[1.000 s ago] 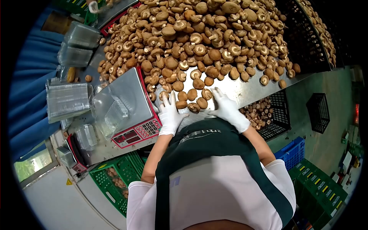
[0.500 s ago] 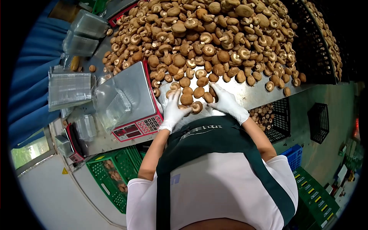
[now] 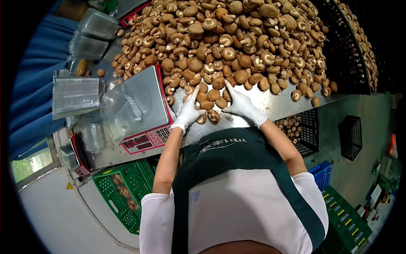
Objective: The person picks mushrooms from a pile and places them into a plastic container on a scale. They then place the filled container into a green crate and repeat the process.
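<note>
Both hands wear white gloves. My left hand (image 3: 189, 111) rests on the metal table at the left side of a small group of brown mushrooms (image 3: 207, 105), thumb and fingers spread apart. On the group's right side is my right hand (image 3: 242, 106), its fingers also apart and touching the outer mushrooms. Two or three mushrooms, one with its stem side showing (image 3: 213, 116), lie nearest to my apron, below the fingertips. Behind the group rises a large heap of mushrooms (image 3: 237, 38). Neither hand grips a mushroom.
A red-framed scale (image 3: 141, 103) stands left of my left hand, with a clear plastic tray (image 3: 122, 114) on it. Stacked clear trays (image 3: 76, 97) are farther left. Below the table are a green crate (image 3: 122, 192) and a black crate (image 3: 308, 131) with mushrooms.
Both hands have moved slightly, my right hand leftward and my left hand a little up-left. The mushrooms between them sit closer together and slightly to the left.
</note>
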A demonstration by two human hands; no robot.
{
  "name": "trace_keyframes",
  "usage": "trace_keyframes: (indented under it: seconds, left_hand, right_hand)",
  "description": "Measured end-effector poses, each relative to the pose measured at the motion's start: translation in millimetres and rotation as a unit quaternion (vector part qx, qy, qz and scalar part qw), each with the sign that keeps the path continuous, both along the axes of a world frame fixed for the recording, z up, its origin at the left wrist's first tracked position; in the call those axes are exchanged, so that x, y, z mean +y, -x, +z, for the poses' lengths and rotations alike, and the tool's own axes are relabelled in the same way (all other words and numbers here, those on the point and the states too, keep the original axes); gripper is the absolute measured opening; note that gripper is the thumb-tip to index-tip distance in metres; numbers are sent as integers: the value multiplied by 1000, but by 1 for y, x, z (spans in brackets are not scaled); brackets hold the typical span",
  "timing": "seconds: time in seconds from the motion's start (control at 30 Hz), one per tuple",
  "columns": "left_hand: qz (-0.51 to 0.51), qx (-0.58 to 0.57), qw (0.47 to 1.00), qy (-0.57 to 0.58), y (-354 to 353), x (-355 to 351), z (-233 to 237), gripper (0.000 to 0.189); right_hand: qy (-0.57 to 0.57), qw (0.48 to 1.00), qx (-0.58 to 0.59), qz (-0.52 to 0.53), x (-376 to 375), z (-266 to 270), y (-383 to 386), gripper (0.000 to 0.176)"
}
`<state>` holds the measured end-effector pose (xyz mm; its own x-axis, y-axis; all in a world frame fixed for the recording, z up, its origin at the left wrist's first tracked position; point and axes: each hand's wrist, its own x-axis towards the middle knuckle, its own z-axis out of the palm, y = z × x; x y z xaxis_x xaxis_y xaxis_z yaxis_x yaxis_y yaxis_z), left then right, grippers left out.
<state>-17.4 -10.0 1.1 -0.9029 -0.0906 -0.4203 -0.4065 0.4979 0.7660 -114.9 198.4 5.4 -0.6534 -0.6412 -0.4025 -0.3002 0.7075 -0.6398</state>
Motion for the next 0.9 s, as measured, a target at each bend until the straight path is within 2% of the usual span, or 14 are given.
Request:
trace_keyframes:
  seconds: [0.03, 0.17, 0.27, 0.3, 0.37, 0.4, 0.43, 0.5, 0.53, 0.67, 0.73, 0.8, 0.9]
  left_hand:
    - [0, -1, 1000, 1, 1, -2, -2, 103]
    - [-12, 13, 1000, 22, 9, 3, 0, 105]
    - [-40, -23, 988, 145, 10, 11, 5, 113]
    - [-40, -22, 988, 146, 8, 14, 7, 113]
    - [-30, -28, 984, 175, 5, 21, 14, 110]
    - [-19, 0, 983, 183, 1, 23, 9, 108]
    - [-21, 3, 983, 184, -1, 24, 6, 108]
    - [40, 52, 989, 132, -2, 25, -1, 107]
    - [58, 74, 989, 118, -1, 25, -6, 101]
    - [40, 88, 988, 117, -3, 21, -15, 92]
    - [63, 103, 991, 64, -5, 20, -11, 85]
    - [65, 105, 990, 63, -5, 17, -1, 84]
    - [76, 132, 987, 41, -3, 15, 31, 80]
  right_hand:
    - [1, 1000, -1, 0, -2, -1, 2, 104]
    - [155, 986, 25, 64, -16, -3, 15, 109]
    - [174, 977, 25, 123, -30, 2, 27, 104]
    - [187, 971, 43, 144, -34, 3, 30, 102]
    - [135, 975, -55, 168, -35, 10, 41, 98]
    - [150, 971, -80, 168, -34, 9, 44, 97]
    - [166, 966, -105, 169, -32, 9, 46, 97]
    - [122, 970, -131, 161, -31, 8, 44, 96]
    - [162, 966, -121, 161, -30, 7, 41, 95]
    - [143, 971, -132, 139, -32, 14, 37, 91]
    - [181, 966, -127, 134, -31, 8, 35, 89]
    - [236, 957, -110, 124, -31, 9, 36, 85]
    - [246, 960, -80, 111, -29, 44, 36, 86]
